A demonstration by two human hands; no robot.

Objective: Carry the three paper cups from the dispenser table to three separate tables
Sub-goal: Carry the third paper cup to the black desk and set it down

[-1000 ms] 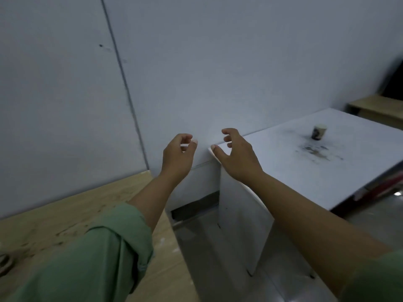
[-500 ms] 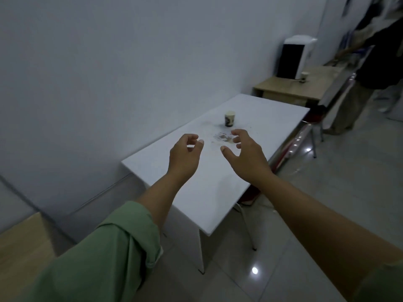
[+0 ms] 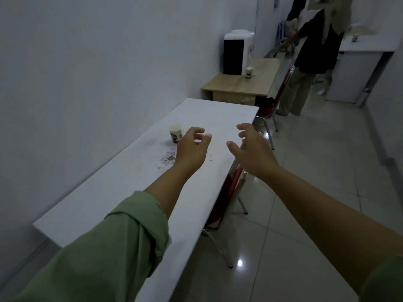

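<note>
A paper cup [image 3: 175, 133] with a dark print stands upright on the white table [image 3: 135, 192], near the wall. My left hand [image 3: 192, 148] hovers just right of it, empty, fingers curled apart. Empty too, my right hand [image 3: 250, 152] is spread over the table's right edge. A second paper cup [image 3: 249, 72] stands on the wooden dispenser table [image 3: 239, 86] beside the water dispenser [image 3: 236, 52]. Another cup [image 3: 355, 38] sits on a far white table [image 3: 366, 45].
A person [image 3: 311, 55] in dark top stands in the aisle by the dispenser table. Red-and-chrome chairs [image 3: 234, 179] are tucked under the white table's right side. Glossy tiled floor [image 3: 305, 192] runs along the right. A wall borders the left.
My view has swung right along the wall; the white table and its cup are now closer, and the dispenser table and person have come into view. Both hands stay empty.
</note>
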